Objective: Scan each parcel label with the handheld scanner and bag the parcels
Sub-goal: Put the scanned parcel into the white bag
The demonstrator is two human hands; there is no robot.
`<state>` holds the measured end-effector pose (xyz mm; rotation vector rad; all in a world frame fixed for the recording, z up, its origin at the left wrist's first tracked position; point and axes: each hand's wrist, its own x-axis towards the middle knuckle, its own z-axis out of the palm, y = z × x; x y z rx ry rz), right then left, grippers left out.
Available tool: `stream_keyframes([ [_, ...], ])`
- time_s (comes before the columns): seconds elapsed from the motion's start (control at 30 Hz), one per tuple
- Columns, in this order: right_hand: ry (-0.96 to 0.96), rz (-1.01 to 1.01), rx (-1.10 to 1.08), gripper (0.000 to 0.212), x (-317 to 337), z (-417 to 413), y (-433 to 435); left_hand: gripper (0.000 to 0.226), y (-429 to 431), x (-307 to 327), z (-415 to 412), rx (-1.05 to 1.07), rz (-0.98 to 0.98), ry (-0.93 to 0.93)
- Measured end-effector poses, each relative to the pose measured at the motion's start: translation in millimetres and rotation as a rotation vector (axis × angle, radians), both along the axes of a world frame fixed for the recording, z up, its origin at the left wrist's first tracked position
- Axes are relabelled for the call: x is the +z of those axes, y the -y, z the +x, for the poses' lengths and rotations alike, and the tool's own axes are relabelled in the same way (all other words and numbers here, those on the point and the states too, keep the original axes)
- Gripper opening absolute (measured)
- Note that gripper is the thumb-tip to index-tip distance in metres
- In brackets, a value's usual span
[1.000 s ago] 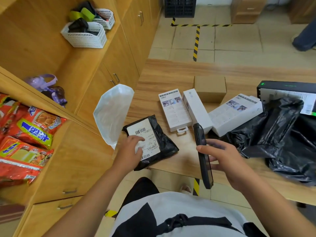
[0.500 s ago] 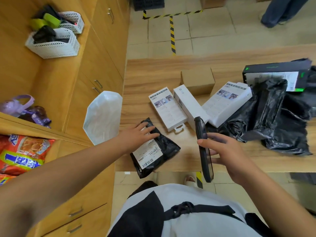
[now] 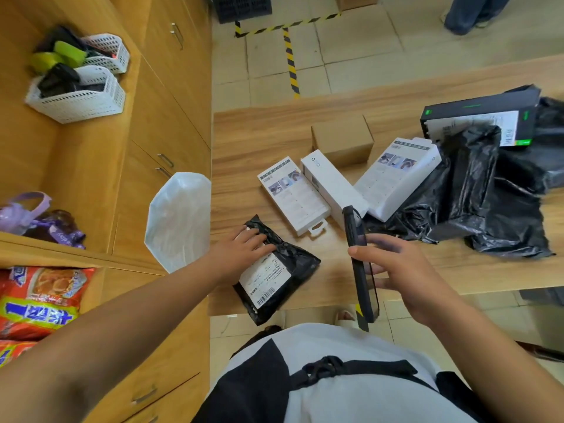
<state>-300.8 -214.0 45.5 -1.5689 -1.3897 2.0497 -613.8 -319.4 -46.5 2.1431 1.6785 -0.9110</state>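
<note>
parcel (image 3: pixel 285 264): black bag, white label (image 3: pixel 265 277) — barcode (image 3: pixel 265 297) at 6 o'clock
left hand (image 3: pixel 241 253): flat on parcel
right hand (image 3: pixel 409 273): grips scanner (image 3: pixel 360 264)

A parcel-packing room: boxed goods (image 3: pixel 294 196) on a wooden counter (image 3: pixel 244 132), hazard-taped floor (image 3: pixel 351 50) (yellow-black), wall cabinets (image 3: pixel 171 96).

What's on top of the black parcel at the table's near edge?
A white barcode label lies on the black parcel, and the left hand rests on its far end. The hand covers the label's upper part, so that print cannot be seen.
</note>
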Motion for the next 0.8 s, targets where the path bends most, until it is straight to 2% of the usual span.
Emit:
stream_keyframes([
  [0.1,-0.016,0.009,0.028,0.053,0.9,-5.2,-2.8,0.111,7.6,1.1,-2.4,0.110,0.021,0.032],
  [0.2,-0.036,0.012,0.043,0.047,3.4,-9.3,-6.1,0.127,21.6,7.7,-7.5,0.327,0.029,0.064],
  [0.27,-0.051,0.010,0.046,0.049,3.6,-11.4,-7.3,0.129,35.3,11.2,-9.9,0.523,0.058,0.113],
  [0.43,-0.054,0.016,0.122,0.081,1.8,-19.0,-8.2,0.123,62.6,14.9,-10.1,1.068,0.186,0.204],
  [0.53,-0.049,0.023,0.171,0.090,3.1,-24.5,-8.4,0.122,65.0,10.6,1.5,1.386,0.236,0.217],
  [0.67,-0.047,0.016,0.217,0.071,3.7,-28.4,-7.8,0.124,54.9,0.7,24.3,1.699,0.305,0.258],
  [0.73,-0.052,0.006,0.241,0.060,2.8,-28.7,-7.9,0.126,48.3,-2.5,32.9,1.774,0.370,0.233],
  [0.8,-0.052,-0.002,0.256,0.062,3.0,-29.4,-7.2,0.128,42.7,-4.4,38.2,1.825,0.421,0.196],
])
